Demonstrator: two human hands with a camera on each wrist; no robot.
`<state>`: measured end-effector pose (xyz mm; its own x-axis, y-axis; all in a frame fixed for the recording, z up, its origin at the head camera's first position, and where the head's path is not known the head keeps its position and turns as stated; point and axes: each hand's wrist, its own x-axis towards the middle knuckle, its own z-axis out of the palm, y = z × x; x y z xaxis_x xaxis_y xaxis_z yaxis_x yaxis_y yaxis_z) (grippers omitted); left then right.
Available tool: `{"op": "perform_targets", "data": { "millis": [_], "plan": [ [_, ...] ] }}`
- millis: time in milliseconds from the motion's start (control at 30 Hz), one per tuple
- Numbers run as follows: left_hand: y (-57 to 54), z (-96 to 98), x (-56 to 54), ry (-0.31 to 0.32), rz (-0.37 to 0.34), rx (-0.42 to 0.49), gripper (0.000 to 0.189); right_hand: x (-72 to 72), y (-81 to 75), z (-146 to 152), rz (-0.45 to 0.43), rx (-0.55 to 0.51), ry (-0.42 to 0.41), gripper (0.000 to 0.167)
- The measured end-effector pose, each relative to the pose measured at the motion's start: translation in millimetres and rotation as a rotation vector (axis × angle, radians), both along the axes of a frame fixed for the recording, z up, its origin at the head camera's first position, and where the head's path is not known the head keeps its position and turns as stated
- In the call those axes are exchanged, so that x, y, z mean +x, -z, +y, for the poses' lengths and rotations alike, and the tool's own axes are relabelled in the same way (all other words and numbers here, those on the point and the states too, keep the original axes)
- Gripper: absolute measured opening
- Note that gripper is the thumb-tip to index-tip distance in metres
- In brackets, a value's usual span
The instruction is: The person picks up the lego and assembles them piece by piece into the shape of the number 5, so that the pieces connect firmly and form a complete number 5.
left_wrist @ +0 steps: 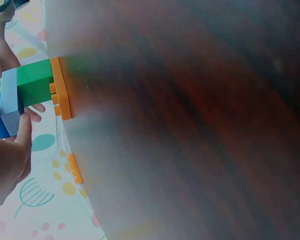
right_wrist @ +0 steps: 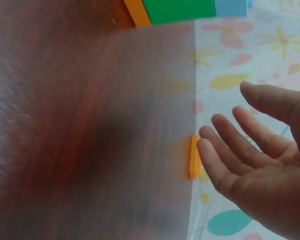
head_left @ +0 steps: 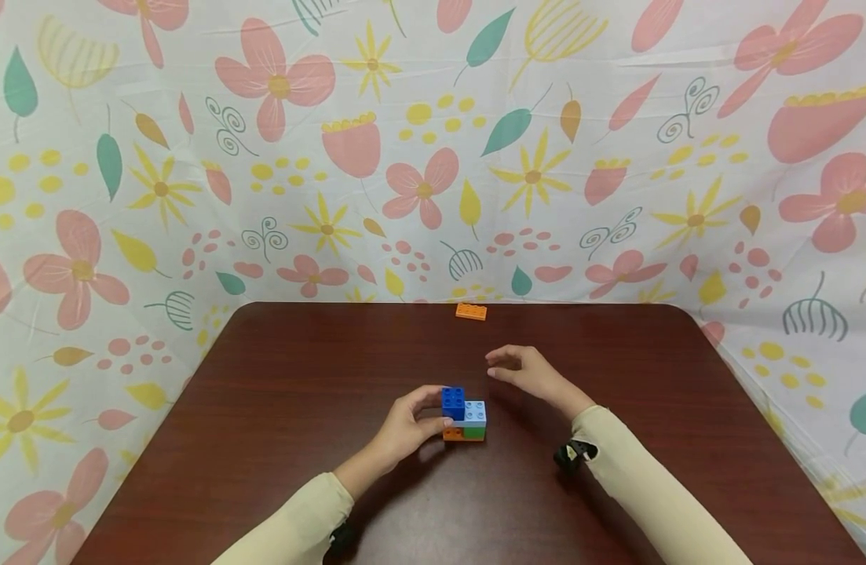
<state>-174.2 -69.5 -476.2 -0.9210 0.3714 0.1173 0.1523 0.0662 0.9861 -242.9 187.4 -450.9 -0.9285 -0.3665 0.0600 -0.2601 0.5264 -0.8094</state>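
Observation:
A small stack of toy building bricks stands on the table near its middle. At the bottom is an orange plate [head_left: 463, 438], with a green brick [left_wrist: 35, 83] on one side of it. A light blue brick [head_left: 476, 410] sits over the green one and juts out past it. On top, a dark blue brick [head_left: 453, 400] covers the jutting end. My left hand [head_left: 403, 428] grips the stack from the left, thumb in front and fingers behind. To the right, my right hand [head_left: 535, 373] hovers above the table with fingers spread and loosely bent, holding nothing.
Another orange plate [head_left: 471, 312] with studs lies at the far edge of the dark wooden table [head_left: 298, 369]. A patterned cloth [head_left: 433, 118] hangs directly behind that edge.

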Motion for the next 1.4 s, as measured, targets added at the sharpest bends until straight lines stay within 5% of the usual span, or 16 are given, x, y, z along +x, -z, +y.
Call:
{"op": "perform_targets", "data": {
  "millis": [233,333,500,733,1400],
  "plan": [
    [-28.0,0.9,13.9,0.003,0.001,-0.014,0.039,-19.2,3.4,2.7,0.023,-0.001,0.077,0.034],
    [-29.4,0.5,15.2,0.002,0.010,-0.027,0.038,-26.8,4.5,4.5,0.036,-0.004,0.102,0.035],
    [-23.8,0.8,11.9,0.003,-0.003,-0.040,0.039,-37.2,4.0,5.9,0.061,-0.025,0.136,0.034],
    [-1.1,-0.6,0.5,0.005,-0.006,-0.029,0.043,-52.6,7.8,3.3,0.093,-0.062,0.183,0.034],
    [-2.0,-2.1,-0.2,0.024,-0.002,-0.020,0.042,-81.6,22.6,-10.5,0.060,-0.162,0.240,0.043]
  ]
}}
